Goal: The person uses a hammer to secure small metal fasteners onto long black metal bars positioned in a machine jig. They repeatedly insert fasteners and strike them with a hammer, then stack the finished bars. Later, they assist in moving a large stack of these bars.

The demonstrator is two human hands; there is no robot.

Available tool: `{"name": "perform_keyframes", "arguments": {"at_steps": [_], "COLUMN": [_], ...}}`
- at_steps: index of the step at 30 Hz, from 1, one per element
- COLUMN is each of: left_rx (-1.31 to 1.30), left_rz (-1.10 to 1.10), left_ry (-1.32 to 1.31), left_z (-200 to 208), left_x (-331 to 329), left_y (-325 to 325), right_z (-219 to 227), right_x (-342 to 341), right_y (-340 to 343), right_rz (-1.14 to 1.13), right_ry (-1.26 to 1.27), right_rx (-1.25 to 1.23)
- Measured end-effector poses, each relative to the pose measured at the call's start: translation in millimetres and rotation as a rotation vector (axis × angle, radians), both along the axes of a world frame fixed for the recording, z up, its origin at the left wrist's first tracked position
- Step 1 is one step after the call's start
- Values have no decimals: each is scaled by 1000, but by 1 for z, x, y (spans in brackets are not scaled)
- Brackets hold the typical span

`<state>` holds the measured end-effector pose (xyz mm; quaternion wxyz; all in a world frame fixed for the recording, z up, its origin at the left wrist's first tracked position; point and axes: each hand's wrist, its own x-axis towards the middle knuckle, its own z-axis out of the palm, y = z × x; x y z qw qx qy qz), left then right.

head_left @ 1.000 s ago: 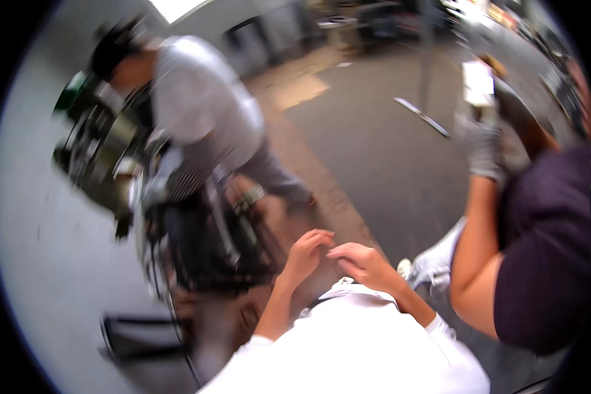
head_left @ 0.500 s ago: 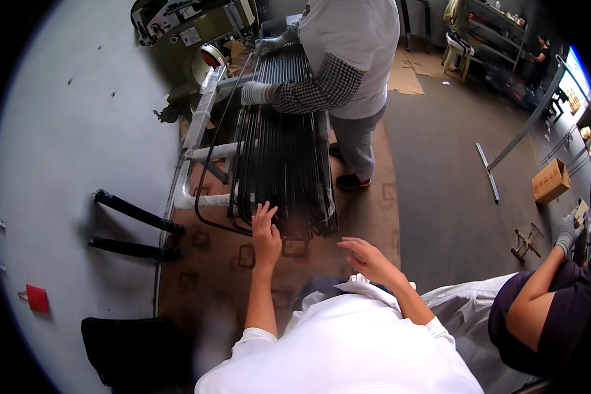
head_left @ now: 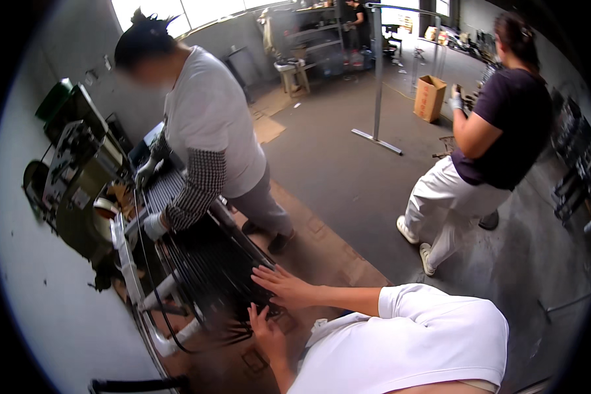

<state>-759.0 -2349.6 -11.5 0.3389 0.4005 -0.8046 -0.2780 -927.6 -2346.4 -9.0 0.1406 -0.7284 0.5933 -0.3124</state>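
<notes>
My right hand (head_left: 285, 287) stretches flat, palm down, over the near right end of a bundle of thin black bent metal rods (head_left: 207, 262). My left hand (head_left: 267, 333) is lower, beside the near end of the same bundle, its fingers apart. Neither hand holds anything; whether the fingertips touch the rods I cannot tell. The bundle lies on a stand with white-wrapped tubes (head_left: 167, 287). Across it, a co-worker in a white shirt and checked sleeves (head_left: 197, 184) has a gloved hand (head_left: 156, 226) on the rods.
A green machine (head_left: 79, 197) stands by the wall at the far left. To the right, another person in a dark shirt (head_left: 509, 125) stands on the floor. Beyond are a metal upright with a foot (head_left: 377, 85), a cardboard box (head_left: 429, 98) and shelves (head_left: 315, 39).
My view has swung up and to the right. My right hand has come forward to the rods' near end, closer to my left hand. The dark-shirted person now shows more fully.
</notes>
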Motion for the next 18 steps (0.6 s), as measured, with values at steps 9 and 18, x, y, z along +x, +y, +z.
{"name": "perform_keyframes", "arguments": {"at_steps": [9, 18], "left_rx": [-84, -111], "left_rz": [-95, -181], "left_ry": [-34, -46], "left_z": [11, 0], "left_x": [-46, -191], "left_y": [-15, 2], "right_z": [13, -18], "right_x": [-61, -216], "right_y": [59, 145], "right_rz": [339, 36], "right_ry": [-106, -66], "right_rx": [625, 644]}}
